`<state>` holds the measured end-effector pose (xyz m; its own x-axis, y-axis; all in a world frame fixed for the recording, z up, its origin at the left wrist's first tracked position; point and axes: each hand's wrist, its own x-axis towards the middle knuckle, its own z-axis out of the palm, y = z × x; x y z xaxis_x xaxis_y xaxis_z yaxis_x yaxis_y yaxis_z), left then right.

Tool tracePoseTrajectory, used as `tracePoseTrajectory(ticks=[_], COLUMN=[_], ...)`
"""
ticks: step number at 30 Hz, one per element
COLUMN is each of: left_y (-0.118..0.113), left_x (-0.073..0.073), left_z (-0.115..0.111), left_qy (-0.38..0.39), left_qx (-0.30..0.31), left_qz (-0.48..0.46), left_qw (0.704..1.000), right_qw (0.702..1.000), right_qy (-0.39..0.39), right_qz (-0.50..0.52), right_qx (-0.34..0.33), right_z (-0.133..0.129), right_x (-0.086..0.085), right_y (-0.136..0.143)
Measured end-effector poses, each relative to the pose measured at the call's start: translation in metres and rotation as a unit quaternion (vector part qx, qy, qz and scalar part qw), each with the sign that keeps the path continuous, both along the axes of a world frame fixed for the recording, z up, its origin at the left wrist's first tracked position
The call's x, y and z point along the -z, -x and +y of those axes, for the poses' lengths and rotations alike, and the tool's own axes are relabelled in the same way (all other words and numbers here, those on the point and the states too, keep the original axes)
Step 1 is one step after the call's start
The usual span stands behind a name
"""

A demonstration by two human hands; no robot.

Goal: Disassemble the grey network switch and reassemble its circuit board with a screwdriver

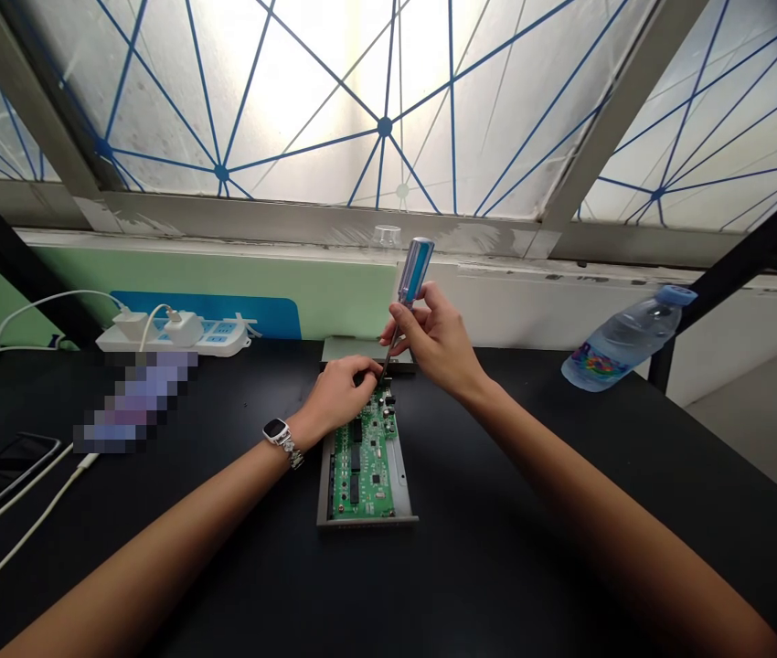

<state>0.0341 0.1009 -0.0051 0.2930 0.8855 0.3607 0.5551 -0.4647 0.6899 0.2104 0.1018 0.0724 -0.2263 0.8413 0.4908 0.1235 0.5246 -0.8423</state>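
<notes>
Your right hand (440, 343) grips an upright, slightly tilted screwdriver (414, 271), its tip at the circuit board's (365, 466) far end, beside your left hand (339, 395); whether that pinches anything is unclear. The board runs lengthwise from the tabletop's (498, 548) far edge toward you.

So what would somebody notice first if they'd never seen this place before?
Probably the big bright window across the top, with blue lines spreading from round dots like spider webs. Then the green circuit board in its open metal tray, in the middle of the black table. Just above it, the right hand holds a screwdriver with a shiny blue handle, tip down at the board's far end.
</notes>
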Motion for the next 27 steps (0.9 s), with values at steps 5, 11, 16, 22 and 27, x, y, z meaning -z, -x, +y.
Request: tracePoseTrajectory(ticks=[5,11,16,22,27], left_y=[-0.0003,-0.0004,-0.0004,-0.0001,0.0004], left_x=[-0.0021,-0.0029,-0.0029,-0.0059,-0.0056], left_z=[-0.0015,-0.0026,-0.0033,-0.0047,-0.0051], left_qy=[0.003,0.005,-0.017,-0.025,-0.019], left_qx=[-0.001,-0.008,0.022,0.052,0.049], left_qz=[0.010,0.022,0.006,-0.023,-0.010], left_qw=[1.000,1.000,1.000,0.998,0.999], right_qw=[1.000,0.998,0.995,0.995,0.997], right_qy=[-0.003,0.018,0.031,0.052,0.043], right_qz=[-0.004,-0.006,-0.006,0.021,0.052], right_qx=[-0.003,-0.058,-0.099,-0.087,-0.031], right_z=[-0.0003,0.0009,0.0034,0.0038,0.0044], right_x=[0.0007,-0.0017,-0.0016,0.0038,0.0025], right_y=[0.0008,-0.0019,-0.0039,0.0004,0.0046])
